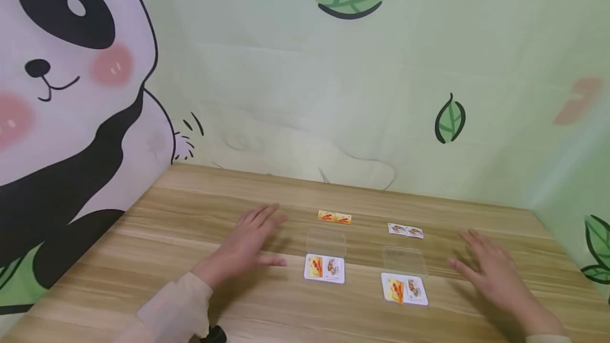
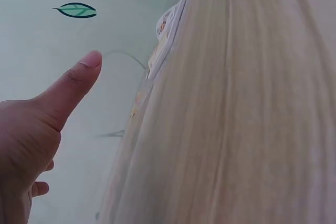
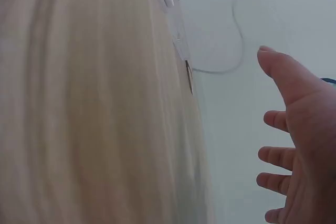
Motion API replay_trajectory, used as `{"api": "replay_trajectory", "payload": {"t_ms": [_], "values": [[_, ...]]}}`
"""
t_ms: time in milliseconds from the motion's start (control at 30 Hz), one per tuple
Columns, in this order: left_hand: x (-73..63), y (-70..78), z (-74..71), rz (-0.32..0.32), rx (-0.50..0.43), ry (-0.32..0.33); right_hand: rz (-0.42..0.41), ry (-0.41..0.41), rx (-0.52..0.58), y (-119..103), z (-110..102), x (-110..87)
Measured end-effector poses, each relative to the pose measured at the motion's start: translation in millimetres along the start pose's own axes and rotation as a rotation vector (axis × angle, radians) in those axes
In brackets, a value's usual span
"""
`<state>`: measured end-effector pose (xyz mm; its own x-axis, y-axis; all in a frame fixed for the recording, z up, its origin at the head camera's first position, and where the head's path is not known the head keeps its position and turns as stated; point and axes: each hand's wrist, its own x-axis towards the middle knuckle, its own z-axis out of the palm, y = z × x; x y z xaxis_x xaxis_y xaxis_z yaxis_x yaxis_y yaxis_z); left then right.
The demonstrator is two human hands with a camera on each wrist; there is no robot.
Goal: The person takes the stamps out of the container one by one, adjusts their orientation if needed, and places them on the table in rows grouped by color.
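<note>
My left hand [image 1: 240, 245] hovers over the table left of the cards, fingers spread and holding nothing. On the other side, my right hand [image 1: 493, 269] is likewise spread, with nothing in it. Between them lie two small white cases with clear lids folded back: a left case [image 1: 324, 280] and a right case [image 1: 414, 302]. Each contains a yellow-orange picture card and a white picture card. Behind the left lid [image 1: 326, 242] sit two yellow-orange cards [image 1: 334, 217]. Two white cards [image 1: 405, 231] lie behind the right lid [image 1: 404, 260]. Both thumbs show in the wrist views.
The wood-grain table [image 1: 267, 311] meets a pale green wall covering [image 1: 267, 68] at its back edge. A large printed panda [image 1: 71, 110] fills the left side. A black object [image 1: 215, 334] shows by the left wrist.
</note>
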<state>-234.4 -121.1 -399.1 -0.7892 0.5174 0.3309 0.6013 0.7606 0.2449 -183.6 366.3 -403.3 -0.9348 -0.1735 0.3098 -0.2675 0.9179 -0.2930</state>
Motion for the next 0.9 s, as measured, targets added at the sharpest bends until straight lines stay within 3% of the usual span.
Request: {"api": "replay_trajectory", "payload": {"t_ms": [300,500,700,900], "values": [[7.2,10.0,-5.0,0.018,-0.042,0.043,-0.014,0.031,0.109,-19,-10,5.7],[11.6,17.6,-7.2,-0.019,-0.107,0.014,-0.039,0.079,0.17,-38,-18,12.5],[15.2,23.9,-7.6,-0.048,-0.186,-0.017,-0.003,0.094,0.177,-58,-26,18.7],[16.9,29.0,-8.7,-0.056,-0.266,-0.032,-0.036,0.176,0.194,-78,-28,23.5]]}}
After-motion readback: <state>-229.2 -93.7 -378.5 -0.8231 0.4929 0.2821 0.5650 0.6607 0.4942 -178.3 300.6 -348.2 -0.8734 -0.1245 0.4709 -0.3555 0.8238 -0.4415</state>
